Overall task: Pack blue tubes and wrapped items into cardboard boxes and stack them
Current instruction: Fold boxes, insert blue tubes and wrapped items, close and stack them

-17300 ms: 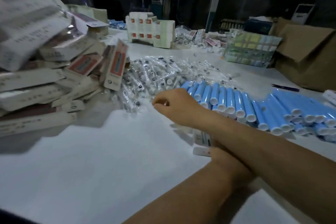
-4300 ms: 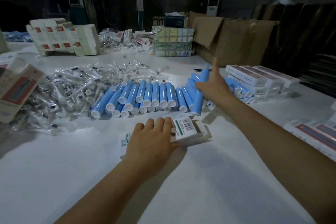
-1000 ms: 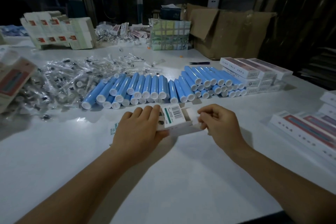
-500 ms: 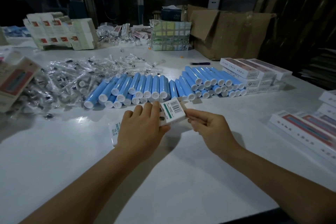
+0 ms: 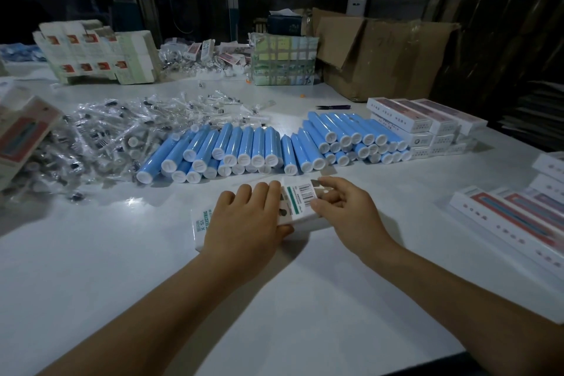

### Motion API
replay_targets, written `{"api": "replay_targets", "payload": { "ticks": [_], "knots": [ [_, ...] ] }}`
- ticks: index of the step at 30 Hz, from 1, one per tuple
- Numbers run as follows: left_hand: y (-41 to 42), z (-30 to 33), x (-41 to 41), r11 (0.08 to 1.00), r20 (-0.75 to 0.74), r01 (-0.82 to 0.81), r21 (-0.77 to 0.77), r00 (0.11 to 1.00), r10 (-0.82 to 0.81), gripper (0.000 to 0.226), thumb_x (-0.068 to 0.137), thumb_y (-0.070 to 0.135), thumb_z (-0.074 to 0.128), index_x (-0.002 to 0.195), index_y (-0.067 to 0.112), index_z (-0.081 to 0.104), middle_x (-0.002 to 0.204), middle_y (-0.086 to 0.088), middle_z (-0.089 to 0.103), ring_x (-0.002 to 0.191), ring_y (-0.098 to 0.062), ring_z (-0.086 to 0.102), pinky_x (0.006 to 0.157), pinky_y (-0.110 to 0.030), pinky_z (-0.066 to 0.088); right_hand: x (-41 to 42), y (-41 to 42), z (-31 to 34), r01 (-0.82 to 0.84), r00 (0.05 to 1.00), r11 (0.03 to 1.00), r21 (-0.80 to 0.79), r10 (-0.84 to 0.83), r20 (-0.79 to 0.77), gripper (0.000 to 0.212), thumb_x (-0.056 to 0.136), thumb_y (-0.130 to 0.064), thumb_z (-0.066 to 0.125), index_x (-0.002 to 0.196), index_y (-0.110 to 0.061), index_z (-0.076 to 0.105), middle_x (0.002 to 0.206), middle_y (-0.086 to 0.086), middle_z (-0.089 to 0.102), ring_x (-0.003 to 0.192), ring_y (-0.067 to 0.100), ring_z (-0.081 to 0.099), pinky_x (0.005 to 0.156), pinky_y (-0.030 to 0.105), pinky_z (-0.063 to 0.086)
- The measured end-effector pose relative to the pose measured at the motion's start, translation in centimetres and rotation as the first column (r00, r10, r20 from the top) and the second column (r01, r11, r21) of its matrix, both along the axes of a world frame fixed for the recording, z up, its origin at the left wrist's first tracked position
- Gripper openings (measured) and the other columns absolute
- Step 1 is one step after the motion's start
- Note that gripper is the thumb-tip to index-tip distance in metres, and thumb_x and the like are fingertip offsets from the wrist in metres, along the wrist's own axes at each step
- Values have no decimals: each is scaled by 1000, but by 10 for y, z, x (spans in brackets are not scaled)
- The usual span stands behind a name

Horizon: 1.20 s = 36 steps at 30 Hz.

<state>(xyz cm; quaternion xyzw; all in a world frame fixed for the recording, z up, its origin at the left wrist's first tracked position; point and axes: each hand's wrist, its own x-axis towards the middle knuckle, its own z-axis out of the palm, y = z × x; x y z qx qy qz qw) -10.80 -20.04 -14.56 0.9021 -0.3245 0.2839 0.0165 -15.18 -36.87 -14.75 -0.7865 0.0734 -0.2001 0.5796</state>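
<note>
Both hands are working on one white box (image 5: 297,203) lying on the white table (image 5: 122,268), near its front edge. Left hand (image 5: 244,223) is lying over the box's middle, fingers resting on top and thumb curling round the near side, holding it down. Right hand (image 5: 345,210) is pinching the flap (image 5: 319,185) at the box's right end between thumb and fingers.

Blue tubes (image 5: 259,146) are lying in a stacked row just behind the box, white caps facing the person. Wrapped items (image 5: 100,134) in clear plastic are lying in a loose heap to the left of the tubes, some touching them. Packed boxes (image 5: 427,122) are sitting stacked at the right end of the tube row, touching it. More boxes (image 5: 503,223) are lying along the right edge. Flat box blanks (image 5: 97,52) are standing in a block at the far left. Large brown carton (image 5: 381,52) is standing open at the far right. Dark pen (image 5: 334,107) is lying between carton and tubes.
</note>
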Motion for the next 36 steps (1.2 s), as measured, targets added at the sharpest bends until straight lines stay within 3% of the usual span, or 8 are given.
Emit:
{"api": "replay_targets", "payload": {
  "ticks": [6,12,16,19,22,26,29,36],
  "knots": [
    [-1,-2,-2,1000,15,-7,6,1000,6,65,67,48,79,111,2,65,90,-9,67,73,-27,61,59,-40,48,-1,6,-5,35,999,985,-169,-29,39,15,94,-9,55,90,-24,58,99,0,63,88,7,61,71,14,51],
    [-2,-1,-2,1000,10,-18,-4,1000,18,67,70,52,75,115,4,64,94,-9,67,76,-26,61,62,-39,49,0,4,-7,21,996,976,-215,-1,93,13,95,-11,55,96,-23,61,99,-4,60,89,6,60,68,10,48],
    [-3,0,-3,997,-87,-60,-50,995,55,72,88,62,44,140,12,40,124,-3,56,103,-22,53,83,-35,41,2,0,0,149,979,971,-186,-118,168,30,88,-18,65,115,-29,58,108,-11,46,105,9,49,69,4,45],
    [-1,2,1,987,-97,-87,-136,993,74,74,89,63,34,145,15,29,133,-1,49,113,-22,48,88,-34,38,10,-10,17,197,977,954,226,-209,29,63,81,-19,72,135,-27,43,128,-3,47,112,13,51,81,18,50],
    [0,2,6,973,-138,-113,-202,987,86,72,89,64,35,145,18,26,138,0,45,120,-21,44,91,-34,38,16,-9,32,82,988,540,838,69,-141,71,65,-25,74,128,-7,46,119,21,62,103,32,64,80,42,56],
    [1,3,6,977,-143,-120,-178,985,95,76,87,65,28,146,16,26,137,-1,46,119,-22,45,91,-34,37,21,16,26,-93,957,356,930,289,-15,51,68,-27,68,112,-4,58,102,22,70,91,34,70,76,44,59],
    [0,3,2,985,-142,-135,-111,983,118,77,88,63,25,147,12,26,137,-4,46,118,-23,46,91,-36,37,27,27,17,-167,972,423,891,221,78,36,68,-14,67,103,-7,62,92,17,71,83,27,71,73,38,59],
    [-6,2,-6,991,60,-17,-134,998,26,65,79,52,54,117,0,61,101,-15,67,81,-30,64,65,-39,51,17,18,5,-61,995,864,500,15,96,11,91,-6,58,89,-12,66,79,4,74,76,18,72,63,28,57]
  ]
}}
